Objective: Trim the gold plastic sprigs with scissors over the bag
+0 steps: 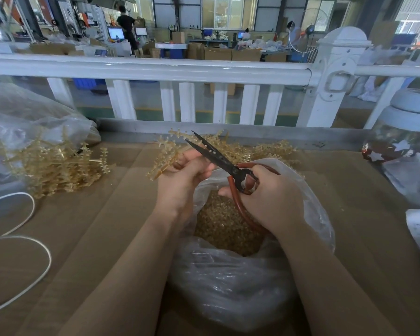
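the left hand [187,170] pinches a gold plastic sprig [172,144], which fans out to its far left. the right hand [264,195] grips the red-handled scissors [218,158], blades parted at the sprig, above the clear plastic bag [228,287] of gold trimmings on the near side.

My two forearms are bare from the bottom edge of view up to the wrists; no sleeve shows. No watch, ring or glove on my left hand [182,180] or right hand [274,200]. Nails I can see are short and unpainted. Fingers slender, knuckles smooth.
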